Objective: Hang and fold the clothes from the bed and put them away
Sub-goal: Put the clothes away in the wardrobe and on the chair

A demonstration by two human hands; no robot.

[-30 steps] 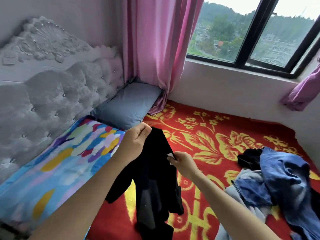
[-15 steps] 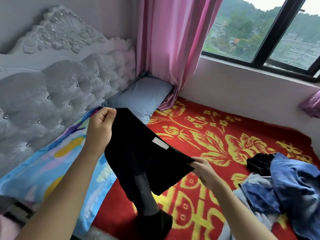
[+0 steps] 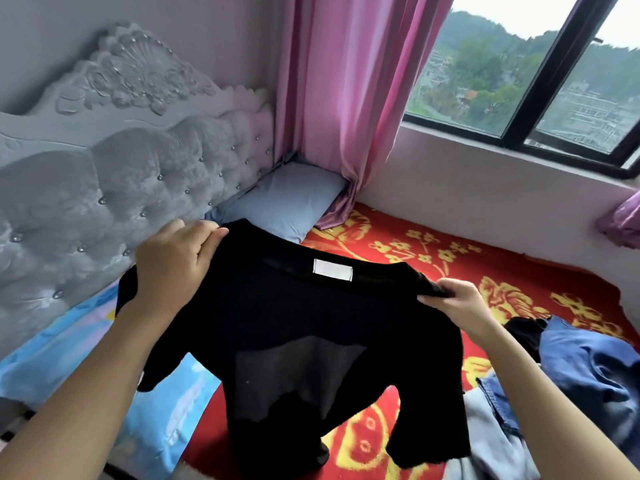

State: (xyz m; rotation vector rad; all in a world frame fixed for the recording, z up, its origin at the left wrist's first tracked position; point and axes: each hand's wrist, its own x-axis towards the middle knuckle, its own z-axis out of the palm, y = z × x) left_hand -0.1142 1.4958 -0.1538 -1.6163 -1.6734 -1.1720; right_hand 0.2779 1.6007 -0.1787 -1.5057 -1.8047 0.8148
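Note:
A black T-shirt (image 3: 311, 323) with a white neck label hangs spread out above the bed, its hem drooping toward the red floral blanket (image 3: 485, 268). My left hand (image 3: 173, 268) grips the shirt's left shoulder. My right hand (image 3: 457, 306) pinches the right shoulder. A pile of denim and dark clothes (image 3: 581, 375) lies on the blanket at the right.
A grey tufted headboard (image 3: 104, 188) stands at the left. A colourful pillow (image 3: 86, 362) and a grey-blue pillow (image 3: 287, 199) lie below it. A pink curtain (image 3: 349, 98) hangs in the corner beside the window (image 3: 519, 81).
My hands moved apart and stretched the bunched black shirt out flat by its shoulders. The view shifted closer and leftward.

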